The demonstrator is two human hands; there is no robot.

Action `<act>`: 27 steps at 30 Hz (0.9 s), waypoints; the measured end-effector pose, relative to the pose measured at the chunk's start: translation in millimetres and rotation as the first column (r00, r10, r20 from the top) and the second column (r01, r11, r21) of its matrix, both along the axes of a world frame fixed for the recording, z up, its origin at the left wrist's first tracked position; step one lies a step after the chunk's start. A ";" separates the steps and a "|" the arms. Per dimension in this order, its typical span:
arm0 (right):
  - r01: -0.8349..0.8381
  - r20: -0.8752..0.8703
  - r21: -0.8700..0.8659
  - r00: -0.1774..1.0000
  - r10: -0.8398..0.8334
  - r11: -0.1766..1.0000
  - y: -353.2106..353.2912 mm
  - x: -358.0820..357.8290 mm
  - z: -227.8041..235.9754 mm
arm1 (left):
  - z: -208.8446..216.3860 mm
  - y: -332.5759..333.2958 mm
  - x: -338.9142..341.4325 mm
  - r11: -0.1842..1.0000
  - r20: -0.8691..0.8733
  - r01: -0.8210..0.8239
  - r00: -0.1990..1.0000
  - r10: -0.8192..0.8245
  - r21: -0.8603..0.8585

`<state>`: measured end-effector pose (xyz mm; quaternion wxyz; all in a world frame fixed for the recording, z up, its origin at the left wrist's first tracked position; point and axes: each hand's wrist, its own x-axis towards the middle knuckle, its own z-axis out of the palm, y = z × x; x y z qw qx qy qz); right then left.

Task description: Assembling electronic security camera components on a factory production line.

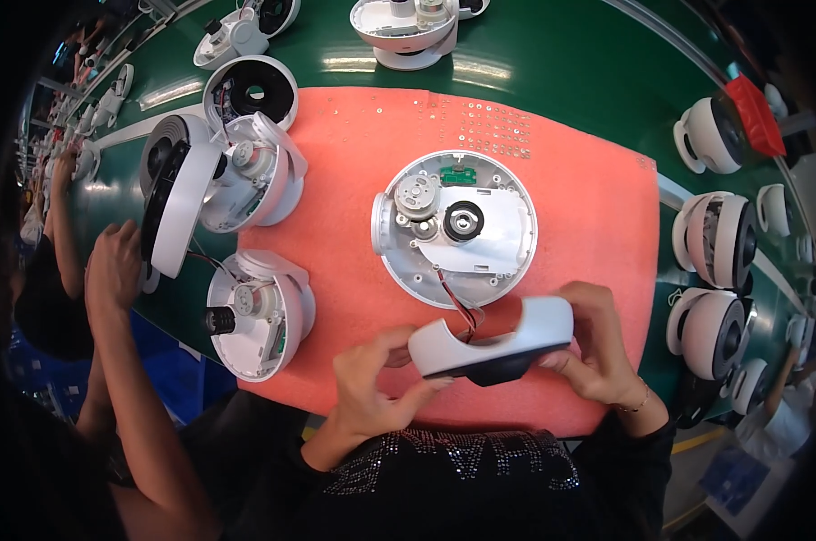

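Partly assembled unit on the orange mat over the green tabletop. The motor and black-ringed hub sit inside the open round housing; wires lead toward the white cover (their far end is hidden). The cover, not yet joined, is at the housing's near side, the grip of left hand and right hand clamped on its opposite ends.

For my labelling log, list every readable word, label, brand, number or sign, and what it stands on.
The person's dark top: silver-studded lettering, not copied out here.
Green circuit board in the open white housing: any marking is too small to read.
White cover in the left hand and right hand: no lettering shows.
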<state>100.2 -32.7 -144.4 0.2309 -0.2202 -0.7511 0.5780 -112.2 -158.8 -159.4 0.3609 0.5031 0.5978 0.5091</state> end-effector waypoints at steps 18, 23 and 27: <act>0.015 0.006 -0.233 1.000 -0.014 0.972 -6.0 -3.7 20.0 | 8.0 1.3 16.7 0.995 0.418 0.099 0.905 -0.079 -0.027; 0.000 -0.017 -0.173 1.000 -0.003 0.985 -8.7 -1.6 16.1 | 9.2 0.8 25.8 0.997 0.407 0.036 0.913 -0.004 -0.069; 0.050 0.071 0.242 0.995 -0.069 0.969 -13.8 0.7 11.8 | 7.1 -2.4 26.9 0.998 0.306 0.056 0.951 -0.048 -0.017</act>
